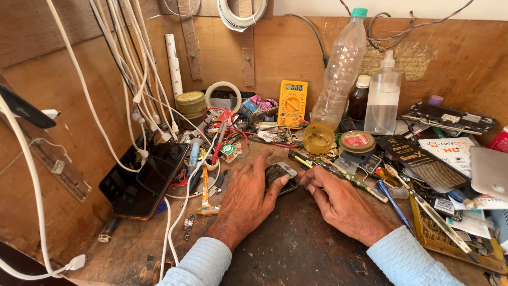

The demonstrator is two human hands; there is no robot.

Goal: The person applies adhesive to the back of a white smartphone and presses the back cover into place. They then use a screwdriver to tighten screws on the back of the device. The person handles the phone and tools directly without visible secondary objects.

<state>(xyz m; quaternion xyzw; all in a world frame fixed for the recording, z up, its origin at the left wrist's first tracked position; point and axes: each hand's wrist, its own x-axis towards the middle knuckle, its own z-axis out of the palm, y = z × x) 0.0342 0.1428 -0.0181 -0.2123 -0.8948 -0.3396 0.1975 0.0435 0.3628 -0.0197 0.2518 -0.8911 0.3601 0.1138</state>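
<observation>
Up close: left hand (244,198) lies flat, fingers spread, steadying a small phone (281,176) on the cluttered worktop (296,243). Right hand (338,201), fingers pressed together, touches its edge w/ yellow multimeter (292,103) behind.

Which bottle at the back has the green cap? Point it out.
The tall clear plastic bottle, leaning against the back wall. The dark brown bottle and the clear dispenser bottle beside it both have white tops.
</observation>
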